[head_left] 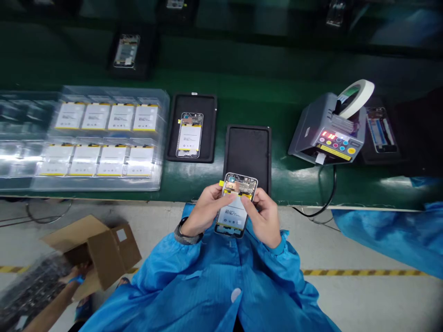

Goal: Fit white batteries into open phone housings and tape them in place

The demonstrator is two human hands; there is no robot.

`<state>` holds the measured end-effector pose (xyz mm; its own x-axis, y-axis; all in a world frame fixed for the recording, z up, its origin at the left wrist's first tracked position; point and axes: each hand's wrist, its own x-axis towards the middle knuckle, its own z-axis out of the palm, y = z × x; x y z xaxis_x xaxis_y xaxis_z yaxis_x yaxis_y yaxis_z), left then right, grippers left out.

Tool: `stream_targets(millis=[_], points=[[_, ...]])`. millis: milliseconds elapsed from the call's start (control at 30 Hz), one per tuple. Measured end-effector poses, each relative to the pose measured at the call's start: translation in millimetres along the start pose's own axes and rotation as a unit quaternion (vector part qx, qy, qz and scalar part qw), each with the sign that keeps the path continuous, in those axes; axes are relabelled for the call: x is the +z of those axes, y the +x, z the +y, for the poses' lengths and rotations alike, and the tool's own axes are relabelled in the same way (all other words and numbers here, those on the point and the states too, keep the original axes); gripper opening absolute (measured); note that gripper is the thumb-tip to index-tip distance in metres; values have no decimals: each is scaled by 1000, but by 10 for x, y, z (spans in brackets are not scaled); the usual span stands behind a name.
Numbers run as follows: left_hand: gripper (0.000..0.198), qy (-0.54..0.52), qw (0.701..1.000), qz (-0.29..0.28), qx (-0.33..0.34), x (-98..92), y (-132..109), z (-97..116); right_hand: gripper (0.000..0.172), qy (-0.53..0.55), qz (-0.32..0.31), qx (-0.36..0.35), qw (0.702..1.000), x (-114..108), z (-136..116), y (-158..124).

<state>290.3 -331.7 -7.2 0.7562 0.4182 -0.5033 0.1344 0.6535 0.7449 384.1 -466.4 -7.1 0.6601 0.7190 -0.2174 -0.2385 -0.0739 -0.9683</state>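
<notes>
Between both hands, over the front edge of the bench, I hold an opened phone (231, 214) with its battery and circuit board bared. My left hand (209, 206) grips its left side, the thumb lying on the upper part of the battery. My right hand (263, 216) is closed on the opposite side, its thumb also at the battery's top edge. A yellow tab sticks out at the phone's upper left. Just beyond it lies a black tray (248, 150), partly covered by the phone and hands. Another opened phone (189, 136) rests in a second black tray (209, 138) to the left.
A clear plastic tray (164, 120) with several white batteries stands at left. At right is a tape dispenser (328, 127) with a tape roll (365, 94) on top and a cable hanging down. Another person's hand (78, 273) reaches into a cardboard box (109, 251) below left.
</notes>
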Motion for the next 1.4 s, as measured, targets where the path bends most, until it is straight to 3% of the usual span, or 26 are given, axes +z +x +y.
stream_targets(millis=[167,333,833,1000,1400], points=[[39,10,1000,12,12,19,13,-12,21,19,8,-2,1000,6,15,0],[40,16,999,-25,14,16,25,-4,21,-8,18,-11,1000,21,3,-19],[33,121,988,57,78,158,-117,47,19,-142,61,-67,986,1,-49,-104],[32,119,989,62,69,172,-133,61,30,-167,72,-87,980,-2,-83,-96],[23,156,975,85,134,205,-195,78,26,-208,57,-125,968,-5,-189,-136]])
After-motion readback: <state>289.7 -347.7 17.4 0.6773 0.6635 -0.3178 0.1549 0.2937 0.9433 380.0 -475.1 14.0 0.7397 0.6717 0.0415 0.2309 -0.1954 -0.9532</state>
